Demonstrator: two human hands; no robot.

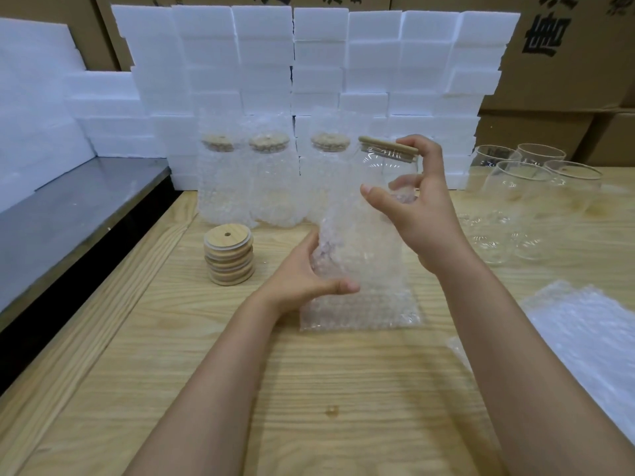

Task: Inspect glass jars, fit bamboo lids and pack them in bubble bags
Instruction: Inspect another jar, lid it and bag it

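Observation:
A glass jar (379,173) with a bamboo lid (386,148) is held tilted above the wooden table, its lower part inside a clear bubble bag (360,269). My right hand (421,207) grips the jar near its top, fingers curled over the lid's edge and the glass. My left hand (309,276) grips the left side of the bag, thumb across its front. The bag's bottom lies on the table. Three lidded jars wrapped in bubble bags (268,176) stand in a row behind. A stack of bamboo lids (229,254) sits to the left.
Several bare glass jars (525,197) stand at the right. Flat bubble bags (591,345) lie at the right edge. White foam blocks (309,63) form a wall behind, with cardboard boxes (567,46) beyond. A dark steel surface (68,207) borders the table (309,389) at left.

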